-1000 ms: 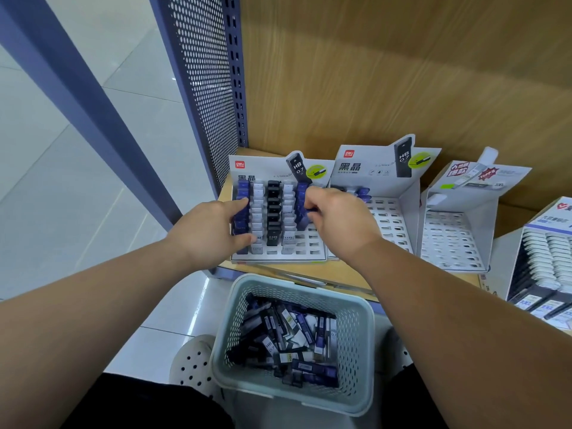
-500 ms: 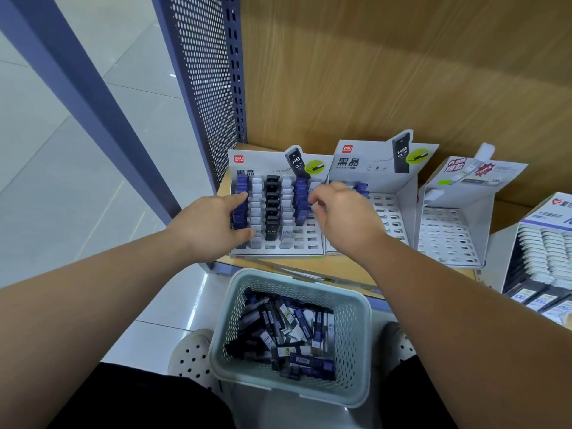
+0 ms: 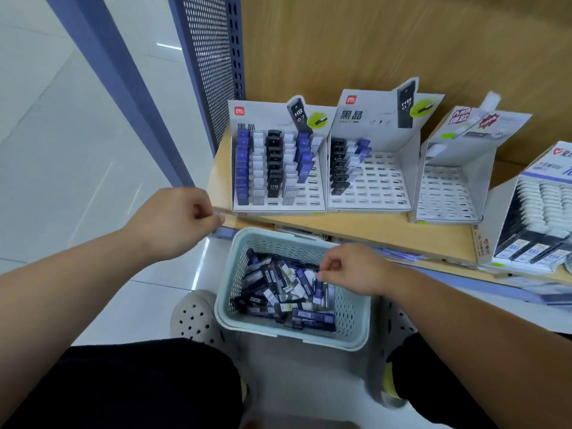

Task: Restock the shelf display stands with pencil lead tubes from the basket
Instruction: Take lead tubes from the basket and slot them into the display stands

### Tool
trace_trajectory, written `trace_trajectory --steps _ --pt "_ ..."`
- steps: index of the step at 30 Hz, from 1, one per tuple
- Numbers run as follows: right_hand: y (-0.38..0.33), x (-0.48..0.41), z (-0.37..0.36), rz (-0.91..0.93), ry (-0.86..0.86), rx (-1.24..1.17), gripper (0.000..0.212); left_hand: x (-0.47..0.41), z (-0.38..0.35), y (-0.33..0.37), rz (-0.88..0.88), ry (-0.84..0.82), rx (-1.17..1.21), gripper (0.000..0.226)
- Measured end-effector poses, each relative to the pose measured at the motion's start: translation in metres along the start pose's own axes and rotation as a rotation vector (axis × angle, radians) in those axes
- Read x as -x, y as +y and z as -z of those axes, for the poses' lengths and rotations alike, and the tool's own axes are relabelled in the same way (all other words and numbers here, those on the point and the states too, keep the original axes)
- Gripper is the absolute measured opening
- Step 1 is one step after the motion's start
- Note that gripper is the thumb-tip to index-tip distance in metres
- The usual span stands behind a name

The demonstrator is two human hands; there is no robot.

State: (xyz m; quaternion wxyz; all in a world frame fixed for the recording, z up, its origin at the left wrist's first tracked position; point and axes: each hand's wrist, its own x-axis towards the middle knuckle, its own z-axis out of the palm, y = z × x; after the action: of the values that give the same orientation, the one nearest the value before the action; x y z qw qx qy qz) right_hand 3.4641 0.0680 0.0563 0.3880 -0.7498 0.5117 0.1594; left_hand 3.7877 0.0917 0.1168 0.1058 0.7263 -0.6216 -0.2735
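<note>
On the shelf (image 3: pixel 371 230), three display stands: left stand (image 3: pixel 263 116) nearest the perforated side panel (image 3: pixel 210 72), middle stand (image 3: pixel 380 184) touching its right side, right stand (image 3: pixel 445 193) just beside that, display box (image 3: pixel 486 243) further right. Lead tubes (image 3: pixel 272 162) in rows across the left stand, fewer in the middle stand's left columns. Below and before the shelf, basket (image 3: pixel 291 334) with loose tubes (image 3: pixel 278 292) inside. Left hand (image 3: pixel 173 221) off the shelf's left corner, right hand (image 3: pixel 353 269) above the basket.
</note>
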Motion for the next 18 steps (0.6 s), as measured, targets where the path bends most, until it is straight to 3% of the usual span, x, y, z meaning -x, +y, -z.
trace_trajectory --steps 3,5,7,10,18 --pt "0.010 -0.024 -0.033 -0.078 -0.308 0.091 0.039 0.016 -0.022 -0.020 0.109 -0.178 0.027 0.016" --pt "0.017 -0.035 -0.053 -0.132 -0.389 0.083 0.054 0.030 -0.038 -0.034 0.173 -0.341 0.018 0.028" --pt "0.025 -0.048 -0.071 -0.190 -0.421 0.031 0.064 0.041 -0.056 -0.048 0.248 -0.440 0.076 0.042" --pt "0.032 -0.065 -0.093 -0.250 -0.432 0.003 0.059 0.050 -0.076 -0.060 0.329 -0.472 0.129 0.052" --pt "0.034 -0.080 -0.126 -0.347 -0.480 -0.076 0.071 0.057 -0.097 -0.069 0.524 -0.568 0.420 0.041"
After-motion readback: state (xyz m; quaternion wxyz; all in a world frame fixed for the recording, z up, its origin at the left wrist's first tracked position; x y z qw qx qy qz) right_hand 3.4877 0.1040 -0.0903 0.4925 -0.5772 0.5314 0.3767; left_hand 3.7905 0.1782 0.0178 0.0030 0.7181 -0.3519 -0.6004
